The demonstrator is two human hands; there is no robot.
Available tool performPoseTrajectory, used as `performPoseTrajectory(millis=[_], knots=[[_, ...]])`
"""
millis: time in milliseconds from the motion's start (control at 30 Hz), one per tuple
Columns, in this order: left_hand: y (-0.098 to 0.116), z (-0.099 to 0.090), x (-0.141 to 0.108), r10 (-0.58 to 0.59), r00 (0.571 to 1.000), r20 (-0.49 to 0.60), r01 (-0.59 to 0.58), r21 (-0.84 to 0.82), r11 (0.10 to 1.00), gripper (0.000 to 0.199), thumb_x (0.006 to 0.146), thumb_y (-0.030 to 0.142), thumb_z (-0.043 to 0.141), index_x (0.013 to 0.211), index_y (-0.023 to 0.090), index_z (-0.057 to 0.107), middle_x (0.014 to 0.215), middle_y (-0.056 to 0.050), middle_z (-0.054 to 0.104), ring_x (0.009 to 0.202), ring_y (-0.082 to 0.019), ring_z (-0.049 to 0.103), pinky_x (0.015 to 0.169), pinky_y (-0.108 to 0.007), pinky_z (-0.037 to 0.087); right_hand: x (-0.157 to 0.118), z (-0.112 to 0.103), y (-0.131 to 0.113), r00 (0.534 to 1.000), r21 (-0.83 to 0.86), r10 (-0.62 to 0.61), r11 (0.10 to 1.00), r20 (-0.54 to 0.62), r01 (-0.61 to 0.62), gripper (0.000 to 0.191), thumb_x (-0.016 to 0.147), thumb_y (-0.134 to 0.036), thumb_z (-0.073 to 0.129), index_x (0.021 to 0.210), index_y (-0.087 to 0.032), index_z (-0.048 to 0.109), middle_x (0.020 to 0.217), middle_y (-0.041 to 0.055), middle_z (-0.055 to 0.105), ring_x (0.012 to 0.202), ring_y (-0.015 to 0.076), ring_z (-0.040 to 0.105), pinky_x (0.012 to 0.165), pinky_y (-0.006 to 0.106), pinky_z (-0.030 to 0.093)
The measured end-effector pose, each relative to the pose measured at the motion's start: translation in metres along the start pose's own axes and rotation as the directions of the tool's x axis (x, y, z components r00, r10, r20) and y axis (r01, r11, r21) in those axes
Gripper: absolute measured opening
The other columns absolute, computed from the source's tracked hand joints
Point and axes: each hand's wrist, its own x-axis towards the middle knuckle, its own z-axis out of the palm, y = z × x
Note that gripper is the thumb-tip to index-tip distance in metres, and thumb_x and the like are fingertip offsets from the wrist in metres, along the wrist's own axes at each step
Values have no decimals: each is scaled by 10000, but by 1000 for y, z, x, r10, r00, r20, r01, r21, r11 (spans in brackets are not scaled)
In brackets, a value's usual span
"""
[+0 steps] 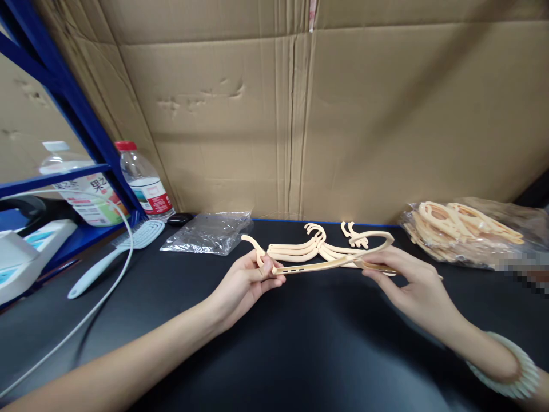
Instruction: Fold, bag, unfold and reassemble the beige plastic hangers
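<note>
Just above the black table, both my hands hold a cream plastic folding hanger (319, 265). A slotted arm stretches between them and a curved loop rises at the right. My left hand (253, 277) pinches a small curved hanger hook (253, 243) against the arm's left end. Whether hook and arm are joined there, I cannot tell. My right hand (407, 280) is closed on the hanger's other arm, below the loop, and its fingers hide part of it. Behind the held hanger lie a stack of similar hangers (295, 252) and several loose hooks (354, 236).
A clear plastic bag (210, 233) lies at the back left, near a hairbrush (114, 260) and a white cable (100, 292). A bag of hanger parts (463, 232) sits at the right. Bottles (146, 183) stand by the blue shelf (77, 103). Cardboard (364, 114) walls the back.
</note>
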Motion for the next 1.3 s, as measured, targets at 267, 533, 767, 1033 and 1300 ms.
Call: performPoseTrajectory(millis=[267,533,767,1033,1300], knots=[[-2,2,-3,74,995,-72,-70,59,996,193,742,155,725,699,140,537,734,-16,635,636,-109,604,649,-233,498,-1,2,-5,999,19,-10,1000,34,10,127,876,-211,552,936,-234,662,900,40,707,831,207,673,752,346,557],[-2,1,-3,166,974,-154,-156,73,985,215,730,131,722,711,156,509,683,0,644,601,-98,604,604,-198,493,-3,1,-13,995,10,-102,995,23,101,131,859,-142,579,931,-229,647,908,42,698,847,197,663,748,328,553],[2,-5,2,91,995,-33,-89,64,994,122,797,218,714,778,153,612,938,-33,646,700,-95,604,582,-180,524,1,-4,-8,996,-25,-73,997,-42,72,126,856,-164,593,944,-220,663,909,47,698,837,203,668,762,339,551],[3,-3,1,-2,996,89,1,14,1000,132,761,261,755,791,156,679,934,-49,648,818,-139,621,629,-200,548,3,-8,-9,994,-14,-110,994,-21,110,146,865,-173,578,953,-227,681,933,43,709,853,198,675,784,336,554],[2,-6,3,-16,984,176,20,-19,1000,135,800,260,719,775,133,681,818,-46,645,755,-128,621,733,-237,532,4,-9,-9,989,-4,-145,989,-25,145,159,839,-108,610,954,-202,666,928,43,698,854,176,666,787,298,537]])
